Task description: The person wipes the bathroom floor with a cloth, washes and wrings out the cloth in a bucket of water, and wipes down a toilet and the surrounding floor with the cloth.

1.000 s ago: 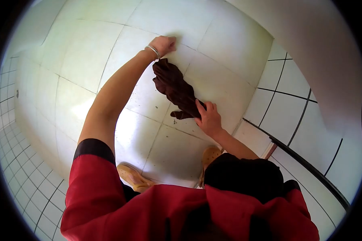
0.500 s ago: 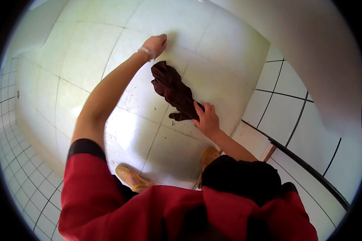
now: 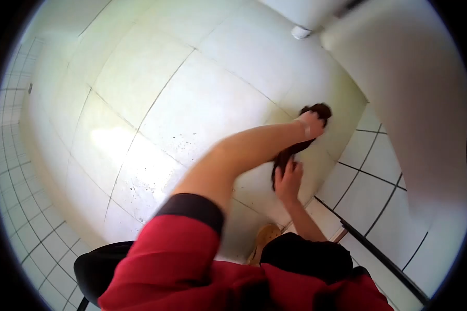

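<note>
A dark brown cloth [image 3: 324, 110] lies bunched lengthwise on the pale tiled floor [image 3: 171, 109]. My left hand [image 3: 311, 123], with a band at the wrist, reaches across to the cloth's far end, and its fingers are closed over it. At the near end, my right hand [image 3: 289, 182] has its thumb and fingers round the cloth. The left wrist and forearm hide part of its middle.
Dark specks [image 3: 184, 137] dot the floor left of my left arm. A yellow shoe [image 3: 267, 236] is below my right hand. White wall tiles [image 3: 360, 194] with dark joints stand at the right. A small white object [image 3: 300, 32] sits by the far wall.
My left hand has swung right, from empty floor beyond the cloth onto its far end. The cloth now lies further right, in both hands. The view has shifted.
</note>
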`<state>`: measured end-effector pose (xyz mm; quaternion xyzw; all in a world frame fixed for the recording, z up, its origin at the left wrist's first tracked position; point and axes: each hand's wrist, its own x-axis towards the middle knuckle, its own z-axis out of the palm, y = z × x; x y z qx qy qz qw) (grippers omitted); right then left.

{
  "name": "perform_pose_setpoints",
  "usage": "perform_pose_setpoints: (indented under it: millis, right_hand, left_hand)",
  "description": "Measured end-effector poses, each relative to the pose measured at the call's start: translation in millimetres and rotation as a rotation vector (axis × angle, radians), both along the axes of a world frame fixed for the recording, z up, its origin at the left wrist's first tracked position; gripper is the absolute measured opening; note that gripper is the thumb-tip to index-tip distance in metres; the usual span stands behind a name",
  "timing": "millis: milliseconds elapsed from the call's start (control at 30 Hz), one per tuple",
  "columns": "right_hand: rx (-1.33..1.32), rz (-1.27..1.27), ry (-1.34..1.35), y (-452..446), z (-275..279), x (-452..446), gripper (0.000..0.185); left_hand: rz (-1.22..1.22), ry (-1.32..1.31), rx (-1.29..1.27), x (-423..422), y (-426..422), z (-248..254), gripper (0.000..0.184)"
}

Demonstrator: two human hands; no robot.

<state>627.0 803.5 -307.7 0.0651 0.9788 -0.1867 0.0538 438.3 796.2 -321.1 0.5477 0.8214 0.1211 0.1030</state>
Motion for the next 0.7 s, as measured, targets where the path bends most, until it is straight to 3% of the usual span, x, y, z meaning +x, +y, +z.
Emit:
perform_pose_setpoints:
  millis: [67, 133, 200, 300, 367, 400, 467, 567, 633, 700]
  right_hand:
    - [0.053, -0.038, 0.041, 7, -9, -47, 0.052]
    - [0.072, 0.055, 0.051, 10, -13, -93, 0.053]
    - [0.122, 0.162, 0.158, -4, -23, -130, 0.056]
    - [0.080, 0.306, 0.126, -48, -15, -187, 0.059]
    - [0.049, 0.453, 0.259, -93, -21, -221, 0.056]
    - [0.051, 0.539, 0.254, -112, -20, -233, 0.055]
    - [0.036, 0.638, 0.177, -148, -13, -236, 0.057]
    - [-0.085, 0.881, 0.159, -170, -21, -202, 0.061]
    - [-0.057, 1.000, -0.063, -153, -15, -151, 0.063]
    - [-0.111, 1.041, -0.120, -150, -2, -134, 0.063]
  left_hand:
    - [0.202, -0.024, -0.002, -34, 16, 9, 0.025]
    - [0.325, 0.078, -0.059, -75, -4, 6, 0.020]
    - [0.546, 0.021, 0.009, -123, -46, -10, 0.020]
    - [0.670, 0.173, -0.036, -162, -165, -8, 0.026]
    - [0.780, 0.195, -0.069, -170, -251, -10, 0.032]
    - [0.863, -0.035, -0.249, -157, -282, 31, 0.034]
    - [1.039, 0.021, -0.197, -123, -348, 28, 0.030]
    - [0.992, 0.249, -0.260, -32, -412, 1, 0.036]
    - [0.980, 0.077, -0.362, 41, -413, 21, 0.033]
    - [0.971, -0.095, -0.422, 109, -402, 30, 0.030]
